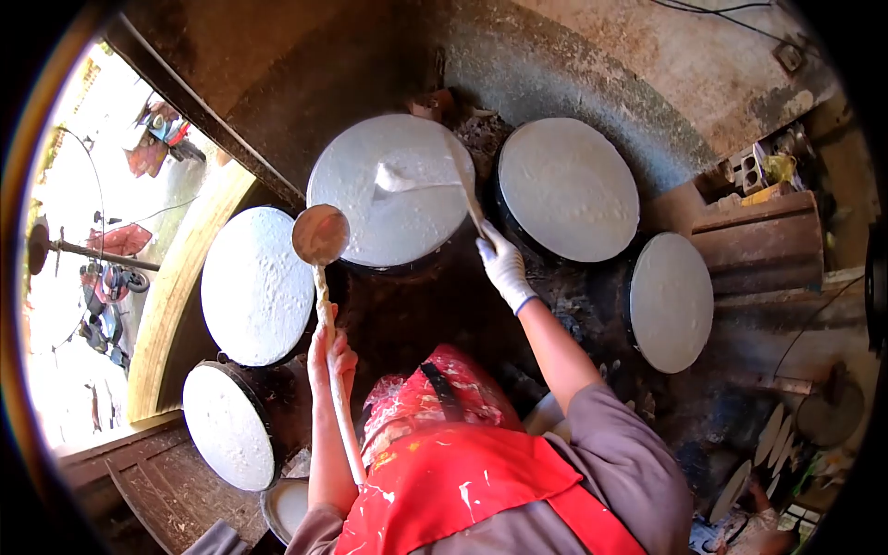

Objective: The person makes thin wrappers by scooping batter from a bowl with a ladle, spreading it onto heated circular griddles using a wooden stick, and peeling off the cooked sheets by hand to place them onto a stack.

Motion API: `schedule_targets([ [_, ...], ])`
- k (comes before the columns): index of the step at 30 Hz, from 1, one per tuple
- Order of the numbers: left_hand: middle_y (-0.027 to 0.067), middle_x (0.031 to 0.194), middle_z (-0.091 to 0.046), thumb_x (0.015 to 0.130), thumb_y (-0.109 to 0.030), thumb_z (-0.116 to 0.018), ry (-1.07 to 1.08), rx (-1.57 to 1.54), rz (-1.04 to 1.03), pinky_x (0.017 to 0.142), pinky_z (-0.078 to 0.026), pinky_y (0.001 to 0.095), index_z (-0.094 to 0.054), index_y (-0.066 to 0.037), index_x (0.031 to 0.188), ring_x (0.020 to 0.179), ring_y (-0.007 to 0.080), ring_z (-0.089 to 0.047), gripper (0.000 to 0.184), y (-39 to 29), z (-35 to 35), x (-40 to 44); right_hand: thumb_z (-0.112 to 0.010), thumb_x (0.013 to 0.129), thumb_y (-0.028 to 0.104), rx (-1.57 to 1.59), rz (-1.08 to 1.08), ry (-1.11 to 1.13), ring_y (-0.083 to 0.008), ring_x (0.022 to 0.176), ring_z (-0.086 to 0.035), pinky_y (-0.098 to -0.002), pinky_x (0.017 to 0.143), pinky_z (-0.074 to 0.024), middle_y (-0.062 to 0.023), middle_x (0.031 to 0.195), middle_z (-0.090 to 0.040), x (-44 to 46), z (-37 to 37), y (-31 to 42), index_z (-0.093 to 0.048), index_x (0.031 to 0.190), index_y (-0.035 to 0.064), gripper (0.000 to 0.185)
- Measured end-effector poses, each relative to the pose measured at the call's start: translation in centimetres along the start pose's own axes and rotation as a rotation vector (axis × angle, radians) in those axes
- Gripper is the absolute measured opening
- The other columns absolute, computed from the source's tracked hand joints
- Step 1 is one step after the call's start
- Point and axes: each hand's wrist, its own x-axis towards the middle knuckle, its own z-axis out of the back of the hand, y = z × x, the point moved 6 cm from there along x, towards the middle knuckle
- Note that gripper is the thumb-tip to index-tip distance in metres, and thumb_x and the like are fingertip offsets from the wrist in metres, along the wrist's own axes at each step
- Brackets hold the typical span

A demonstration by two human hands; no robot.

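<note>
My bare left hand [333, 361] is closed around the long, batter-smeared handle of a ladle [321, 235], whose round brown bowl points up and away from me. My right hand [504, 268], in a white glove, grips a long thin wooden stick [467, 190]. The stick reaches over the middle round pan [356, 222], which is coated with a pale, wet layer. On that pan a thick white dollop [396, 179] lies with a streak running toward the stick. I cannot tell whether the stick's far end touches the pan.
White-coated round pans stand around me: two at left [257, 287] [228, 427], two at right [569, 190] [672, 302]. A stained wall [592, 74] rises behind. Outside, at left, motorbikes [106, 296] are parked. Another person [758, 527] is at lower right, near several pale discs [731, 490].
</note>
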Motion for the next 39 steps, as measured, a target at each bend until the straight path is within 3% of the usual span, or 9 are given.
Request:
schedule_targets([
  [2, 0.0020, 0.060, -0.039, 0.092, -0.021, -0.043, -0.008, -0.002, -0.012, 0.034, -0.033, 0.0176, -0.036, -0.007, 0.127, 0.038, 0.0078, -0.031, 0.038, 0.1, 0.0, 0.4, -0.054, 0.083, 0.015, 0.170, -0.428, 0.176, -0.0248, 0.097, -0.059, -0.0307, 0.082, -0.0446, -0.0157, 0.107, -0.059, -2.8, -1.1, -2.9, -0.051, 0.118, 0.0085, 0.035],
  [4, 0.0023, 0.060, -0.039, 0.092, -0.021, -0.042, -0.005, -0.054, -0.001, 0.034, -0.033, 0.0181, -0.036, -0.007, 0.127, 0.037, 0.0081, -0.031, 0.038, 0.5, -0.1, 0.8, -0.055, 0.083, 0.015, 0.181, -0.117, 0.204, -0.0224, 0.104, -0.055, -0.0288, 0.088, -0.0413, -0.0145, 0.113, -0.057, -3.4, -2.1, 0.7, -0.051, 0.119, 0.0071, 0.037],
  [13, 0.0008, 0.060, -0.038, 0.092, -0.022, -0.042, -0.007, 0.057, -0.007, 0.033, -0.032, 0.0172, -0.036, -0.007, 0.126, 0.037, 0.0053, -0.031, 0.038, 1.3, -2.7, 4.9, -0.055, 0.084, 0.014, 0.123, 0.064, 0.438, -0.0200, 0.103, -0.055, -0.0284, 0.089, -0.0412, -0.0121, 0.112, -0.058, 6.4, -2.9, -0.9, -0.053, 0.115, 0.0044, 0.032],
  [18, -0.0006, 0.061, -0.038, 0.090, -0.025, -0.046, -0.024, 0.291, -0.008, 0.034, -0.031, 0.0165, -0.042, -0.007, 0.119, 0.040, 0.0048, -0.032, 0.034, -0.8, -2.0, 10.5, -0.059, 0.082, 0.013, 0.319, -0.108, 0.897, -0.0163, 0.102, -0.053, -0.0270, 0.091, -0.0378, -0.0086, 0.108, -0.060, 5.7, -0.5, 0.2, -0.054, 0.115, 0.0033, 0.034],
  [20, -0.0009, 0.061, -0.038, 0.089, -0.026, -0.047, -0.111, 0.408, 0.006, 0.034, -0.032, 0.0170, -0.043, -0.008, 0.116, 0.040, 0.0052, -0.033, 0.033, -1.7, -1.4, 12.5, -0.057, 0.084, 0.015, 0.329, 0.095, 0.708, -0.0130, 0.088, -0.057, -0.0247, 0.080, -0.0438, -0.0070, 0.099, -0.063, 5.3, 2.3, -1.2, -0.053, 0.116, 0.0053, 0.034],
  [21, -0.0008, 0.062, -0.039, 0.088, -0.028, -0.048, -0.152, 0.459, 0.012, 0.034, -0.032, 0.0172, -0.041, -0.009, 0.117, 0.040, 0.0056, -0.033, 0.035, -1.9, -1.2, 13.2, -0.054, 0.086, 0.016, 0.304, -0.296, 0.752, -0.0076, 0.067, -0.055, -0.0206, 0.063, -0.0448, -0.0052, 0.087, -0.064, 4.2, 2.5, -3.3, -0.052, 0.118, 0.0075, 0.034],
  [22, -0.0008, 0.062, -0.039, 0.088, -0.028, -0.048, -0.151, 0.456, 0.013, 0.034, -0.032, 0.0172, -0.041, -0.009, 0.117, 0.040, 0.0056, -0.033, 0.035, -2.0, -1.2, 13.7, -0.052, 0.087, 0.018, 0.332, -0.260, 0.699, -0.0047, 0.046, -0.044, -0.0187, 0.046, -0.0398, -0.0039, 0.076, -0.062, 2.6, 2.0, -5.0, -0.052, 0.119, 0.0102, 0.033],
  [32, 0.0025, 0.063, -0.043, 0.086, -0.024, -0.050, -0.365, 0.521, 0.127, 0.037, -0.035, 0.0191, -0.044, -0.004, 0.100, 0.042, 0.0084, -0.036, 0.024, 3.0, -1.5, 11.5, -0.046, 0.089, 0.038, 0.876, -0.724, 0.634, -0.0080, 0.033, -0.044, -0.0195, 0.033, -0.0328, -0.0119, 0.072, -0.063, -9.4, -4.9, 3.9, -0.043, 0.125, 0.0115, 0.044],
  [39, 0.0006, 0.059, -0.041, 0.091, -0.012, -0.037, 0.034, -0.354, 0.248, 0.039, -0.037, 0.0188, -0.040, 0.005, 0.086, 0.040, 0.0065, -0.039, 0.018, 1.2, -7.4, 14.1, -0.048, 0.087, 0.012, -0.016, 0.175, 0.167, -0.0247, 0.059, -0.055, -0.0329, 0.059, -0.0481, -0.0118, 0.075, -0.058, -13.4, -4.5, 9.9, -0.039, 0.129, 0.0194, 0.043],
])
